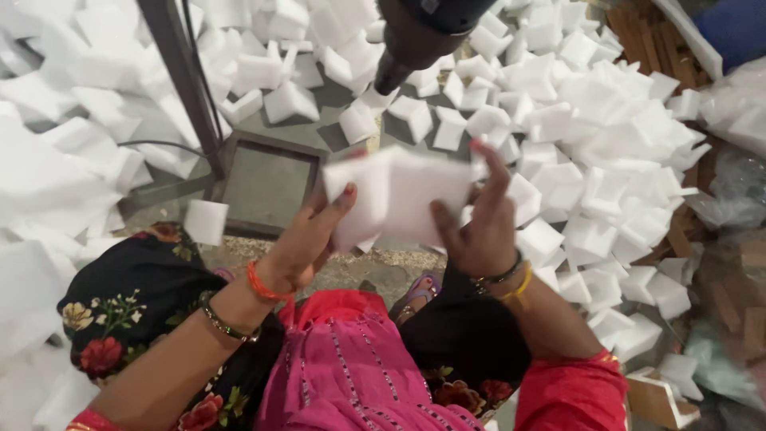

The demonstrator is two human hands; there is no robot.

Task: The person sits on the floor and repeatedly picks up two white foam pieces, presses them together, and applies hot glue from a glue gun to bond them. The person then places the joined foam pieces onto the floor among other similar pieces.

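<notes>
1. Held up between both hands: a white foam slab, blurred, roughly rectangular, raised at the middle of the view above the lap.
2. Left hand: gripping the slab's left edge, thumb pressed onto the near face, other fingers hidden behind the foam, so their spread not readable; an orange thread band at the wrist and a beaded bracelet further up the forearm.
3. Right hand: clamped on the slab's right edge, thumb on the near face, index finger stretched upward along the side, remaining fingers curled behind; a dark bangle and a yellow thread at the wrist.
4. Above the slab, not touching it: the dark nozzle of a power tool, hanging from the top of the view and pointing down-left; possibly a heat gun or drill, too cropped to tell.
5. Behind the slab, on the floor: a square metal base plate with a slanted grey metal post rising from it and a thin black cable alongside.
6. All around: heaps of small white foam blocks, piled thick to the right and left, thinner near the plate; one single block lying just left of the plate's near corner.
7. At the bottom: a pink garment over the lap, with a black floral cloth draped at the left knee.
8. Far right edge: brown cardboard pieces and clear plastic wrap, blurred.
</notes>
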